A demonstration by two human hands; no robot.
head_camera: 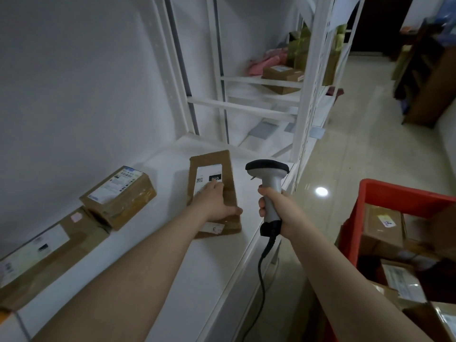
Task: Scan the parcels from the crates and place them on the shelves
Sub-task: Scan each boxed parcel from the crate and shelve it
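Work is partly done, I think. The left hand (214, 203) lies flat on a long flat brown cardboard parcel (230, 177) on the white shelf (172, 255). Its fingers (217, 185) are straight and press on the white label. The right hand (274, 206) holds the grey scanner with a black head (270, 176), with fingers curled tight round the handle. Two more brown boxes (118, 196) sit by the wall on the same shelf, apart from this one. The red plastic crate (394, 191) on the right has many parcels in it, so a lot is left to scan and put up. The wall (74, 82) is white. The floor (370, 144) is pale, shiny tile. More white shelves (261, 81) stand farther along with boxes and pink bags.
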